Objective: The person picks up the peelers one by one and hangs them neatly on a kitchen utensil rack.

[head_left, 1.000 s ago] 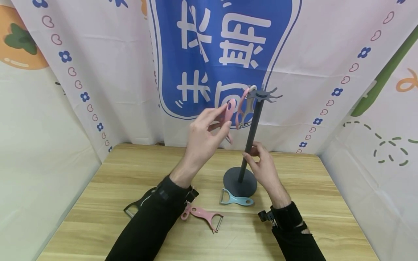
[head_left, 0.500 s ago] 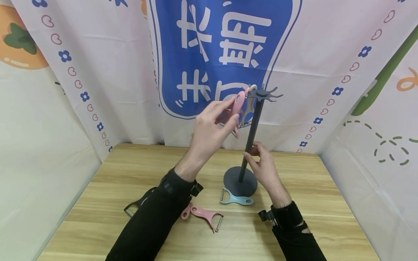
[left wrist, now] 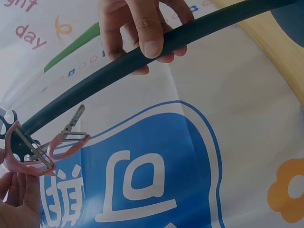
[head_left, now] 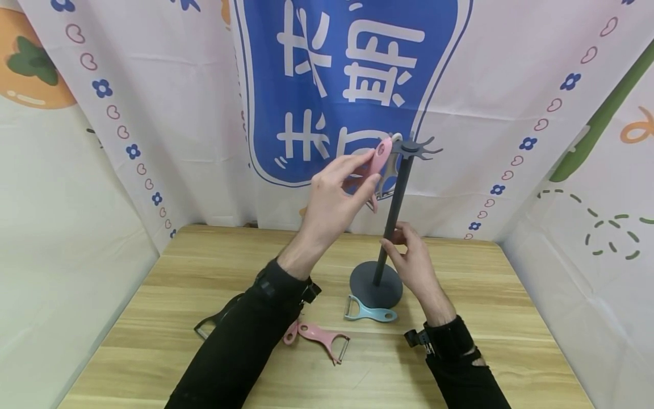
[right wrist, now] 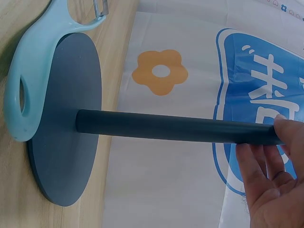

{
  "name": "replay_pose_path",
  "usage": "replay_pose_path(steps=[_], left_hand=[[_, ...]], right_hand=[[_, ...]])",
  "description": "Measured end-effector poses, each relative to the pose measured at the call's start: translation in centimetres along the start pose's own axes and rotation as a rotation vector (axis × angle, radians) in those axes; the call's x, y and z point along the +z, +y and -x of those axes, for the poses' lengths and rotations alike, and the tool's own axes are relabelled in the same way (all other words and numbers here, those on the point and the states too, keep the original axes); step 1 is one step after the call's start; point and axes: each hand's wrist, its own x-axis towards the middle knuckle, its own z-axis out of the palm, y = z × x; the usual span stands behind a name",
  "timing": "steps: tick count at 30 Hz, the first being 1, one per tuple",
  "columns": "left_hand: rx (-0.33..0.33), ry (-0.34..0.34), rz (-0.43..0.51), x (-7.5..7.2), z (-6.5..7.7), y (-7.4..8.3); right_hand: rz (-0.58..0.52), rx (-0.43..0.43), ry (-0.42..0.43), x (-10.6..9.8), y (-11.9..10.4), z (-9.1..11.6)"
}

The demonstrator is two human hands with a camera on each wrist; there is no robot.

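Observation:
My left hand [head_left: 334, 190] pinches a pink peeler [head_left: 380, 158] between thumb and fingers, its holed handle end up against the hooks at the top of a dark stand [head_left: 397, 201]. On those hooks hang a grey peeler [head_left: 391, 167] and another pink peeler [left wrist: 69, 150], the latter mostly hidden behind the held one in the head view. Lower down, my right hand [head_left: 413, 261] grips the stand's pole, thumb on one side and fingers on the other. The right wrist view shows the pole rising from its round base [right wrist: 71, 109].
A light blue peeler [head_left: 375, 313] lies against the base's front edge. Nearer on the wooden table [head_left: 409, 375] are a pink peeler [head_left: 319, 335], another pink handle [head_left: 290, 334] and a black peeler [head_left: 219, 318], partly under my left sleeve. Printed cloth [head_left: 199, 142] hangs behind.
My left hand has carried the pink peeler right and slightly up, bringing its handle end to the hooks. My right hand and the stand have stayed put.

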Motion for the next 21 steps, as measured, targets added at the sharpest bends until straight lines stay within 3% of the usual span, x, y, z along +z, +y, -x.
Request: replay_pose_path(steps=[21], left_hand=[[0.005,-0.012,-0.015,0.78,0.42,-0.39]], right_hand=[[-0.006,-0.012,0.003,-0.13,-0.14,0.07]])
